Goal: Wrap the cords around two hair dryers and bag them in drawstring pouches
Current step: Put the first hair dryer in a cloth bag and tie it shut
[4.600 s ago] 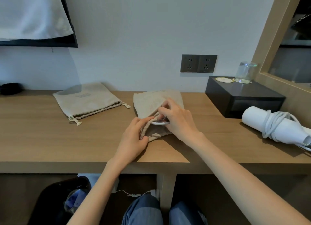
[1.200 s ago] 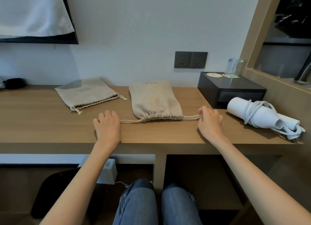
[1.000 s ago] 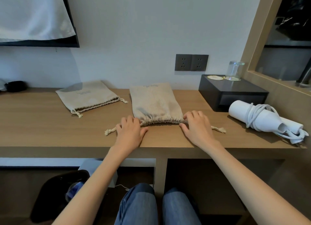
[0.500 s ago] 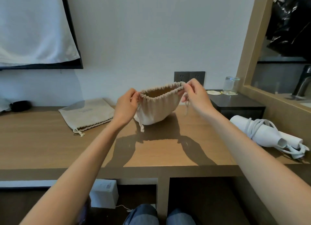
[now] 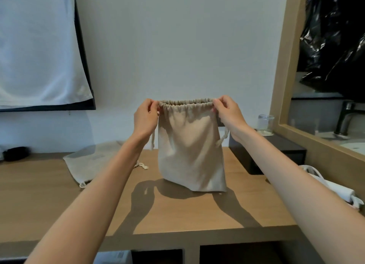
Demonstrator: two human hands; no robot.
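Note:
A beige drawstring pouch [image 5: 189,151] hangs upright above the wooden desk [image 5: 177,210], its gathered mouth on top and its bottom corner near the desktop. My left hand [image 5: 145,118] pinches the left end of the mouth and my right hand [image 5: 229,113] pinches the right end. The drawstring ends dangle at both sides. A second beige pouch [image 5: 88,163] lies flat on the desk at the left, partly behind my left forearm. A white hair dryer [image 5: 333,190] with its cord wrapped on it lies at the right, mostly hidden by my right arm.
A black box [image 5: 276,155] stands at the back right with an upturned glass [image 5: 265,124] on it. A wood-framed mirror [image 5: 324,105] fills the right side. A white cloth [image 5: 37,46] hangs at the upper left. A small black object [image 5: 16,153] lies at the far left.
Both hands have raised the pouch higher off the desk, so it now hangs at full length with its mouth pulled flat between them. The camera has tilted upward.

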